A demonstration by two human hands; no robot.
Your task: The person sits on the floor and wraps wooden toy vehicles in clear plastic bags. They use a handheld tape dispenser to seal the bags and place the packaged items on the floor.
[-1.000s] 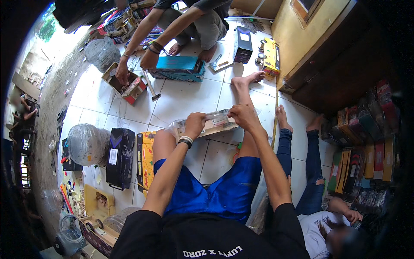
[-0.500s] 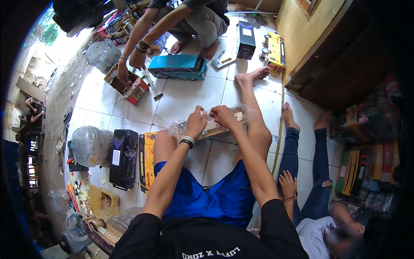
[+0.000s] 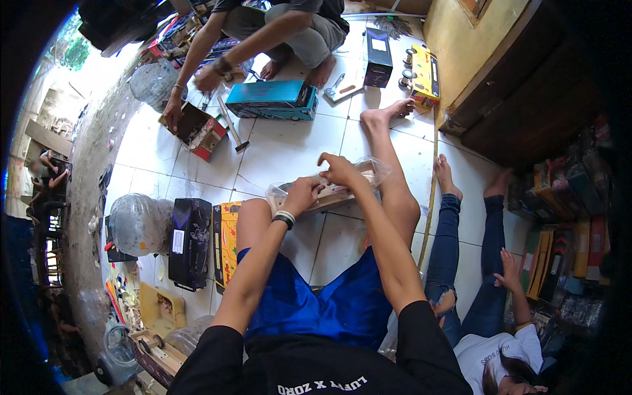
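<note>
A long wooden box-like piece (image 3: 337, 199) lies across between my knees, partly covered by a clear plastic sheet (image 3: 276, 193). My left hand (image 3: 303, 196) is closed at the middle of the piece, its fingertips pinched on the plastic. Just to its right, my right hand (image 3: 341, 172) is over the piece, with the index finger lifted and stretched away from the thumb. The thumb side is close to the plastic near my left fingertips. My palms hide part of the wood.
Opposite me, a crouching person handles a red-and-brown open box (image 3: 205, 135). A hammer (image 3: 233, 128) and a teal toy truck (image 3: 273, 101) lie nearby. Black boxes (image 3: 189, 243) and a plastic-wrapped bundle (image 3: 138, 224) stand left. Another person's legs (image 3: 442, 243) stretch out at right.
My left hand has moved slightly right and down along the piece. My right index finger has lifted from the plastic. The opposite person's hands have spread apart, and the person at right has moved an arm.
</note>
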